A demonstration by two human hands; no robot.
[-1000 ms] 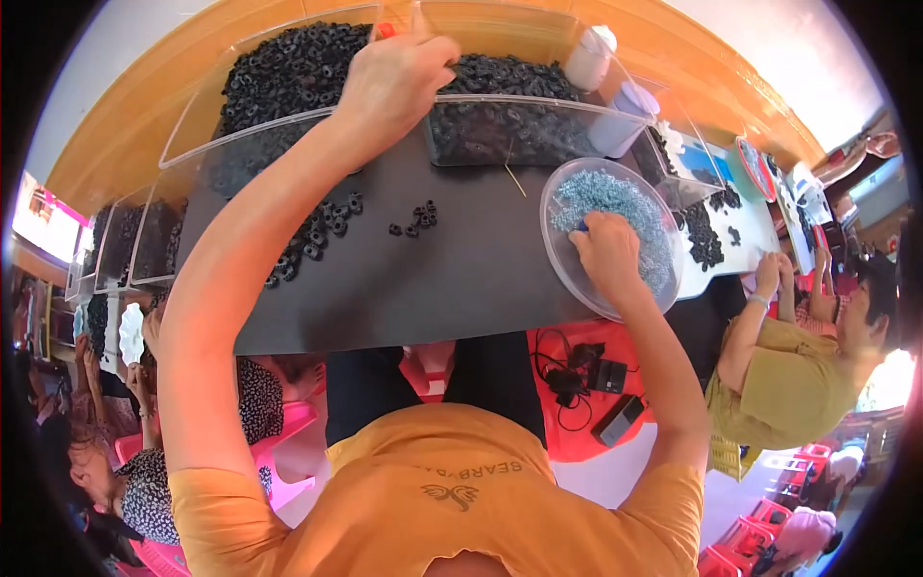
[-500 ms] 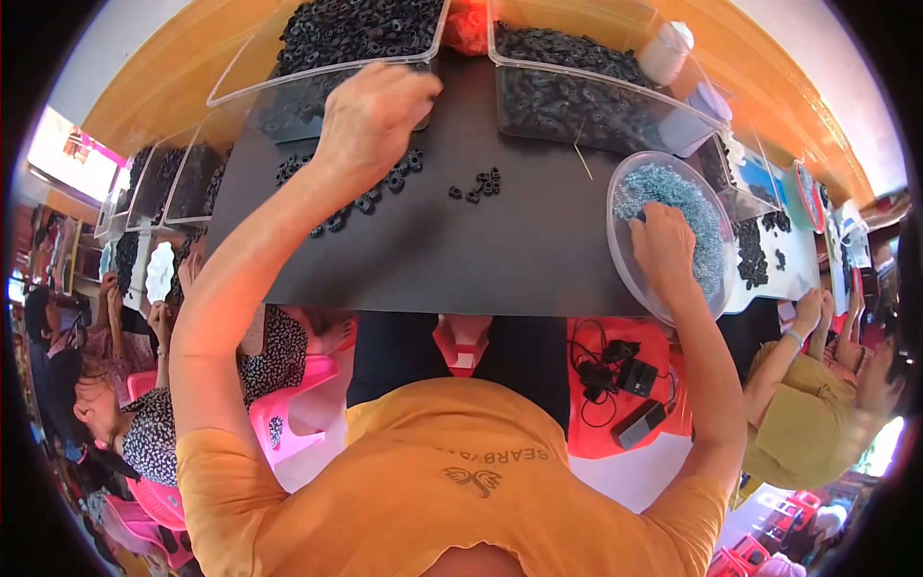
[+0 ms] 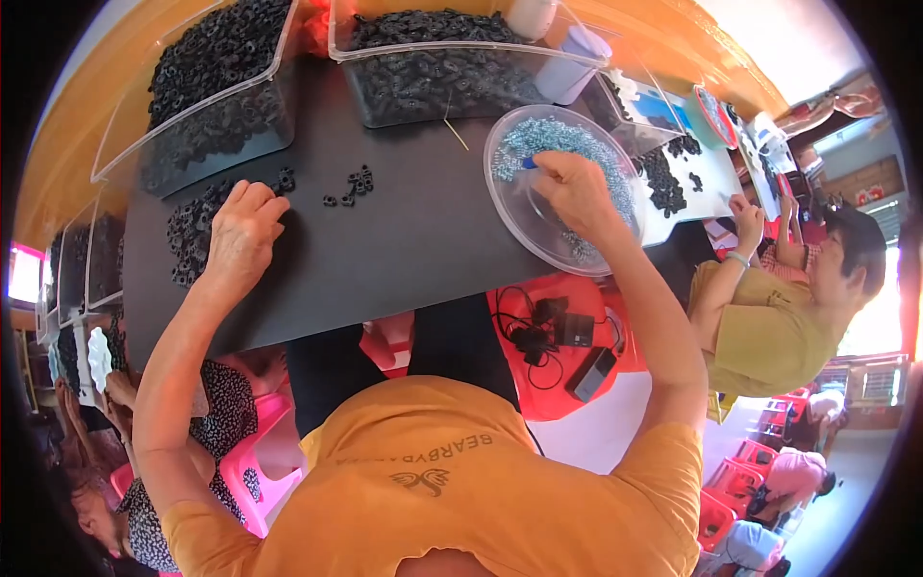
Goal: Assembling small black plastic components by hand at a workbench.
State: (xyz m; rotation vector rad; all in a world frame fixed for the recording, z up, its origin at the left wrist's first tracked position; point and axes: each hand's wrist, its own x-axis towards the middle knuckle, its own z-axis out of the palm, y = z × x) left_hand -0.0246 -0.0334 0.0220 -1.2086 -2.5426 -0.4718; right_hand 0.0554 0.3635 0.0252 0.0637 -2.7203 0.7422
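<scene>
Reaching across a dark surface (image 3: 404,250), a worker in an orange shirt (image 3: 413,394) has both hands above it. The left hand (image 3: 240,236) is at the right edge of a pile of small black parts (image 3: 187,236), its fingers curled; whether that grip contains a part cannot be told, as the fingertips are hidden. The right hand (image 3: 582,197) is over a round clear dish (image 3: 519,226) of tiny pale-blue pieces (image 3: 558,130), its grip pinched on a small blue item (image 3: 529,163) that shows at the fingertips.

Between the two hands, a little group of black parts (image 3: 358,183) lies on the surface, well apart from the main pile. Beyond, a clear left bin (image 3: 202,115) and a clear middle bin (image 3: 471,45) contain many more such parts, with a red-orange bag (image 3: 315,29) in the gap. A pale lavender container (image 3: 572,65) stands at the right end of the middle bin, and a thin tan stick (image 3: 456,134) is near its front wall.

Below, black cables and boxes (image 3: 574,330) rest on a red cover (image 3: 553,399). At right sits a co-worker in an olive-yellow top (image 3: 784,341).
</scene>
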